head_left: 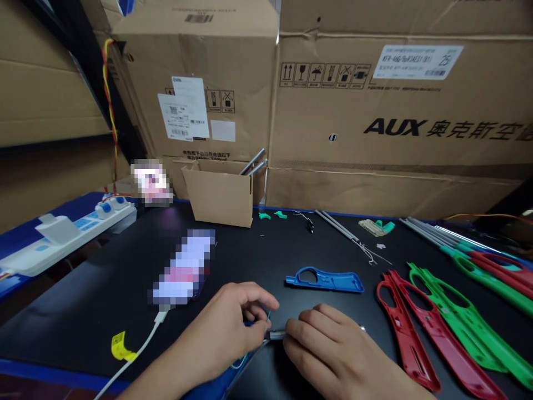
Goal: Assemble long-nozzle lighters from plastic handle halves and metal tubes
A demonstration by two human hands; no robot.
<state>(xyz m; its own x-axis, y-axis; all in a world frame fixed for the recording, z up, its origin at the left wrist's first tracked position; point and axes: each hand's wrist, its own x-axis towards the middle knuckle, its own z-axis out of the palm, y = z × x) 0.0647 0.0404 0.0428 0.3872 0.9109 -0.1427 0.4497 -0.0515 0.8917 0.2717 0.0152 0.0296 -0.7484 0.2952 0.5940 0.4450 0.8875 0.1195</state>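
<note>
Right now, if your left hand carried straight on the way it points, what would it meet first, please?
The left hand would most likely meet the blue plastic tool first, passing just beyond the right hand, though depth is hard to judge from this view.

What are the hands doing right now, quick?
Left hand: closed, holding a blue plastic part, mostly hidden.
Right hand: closed, pinching a grey metal tube.

Grey cable [275, 334] with silvery end in the right hand [328, 347], thin teal wire [268, 316] at the left hand [220, 328]
</note>
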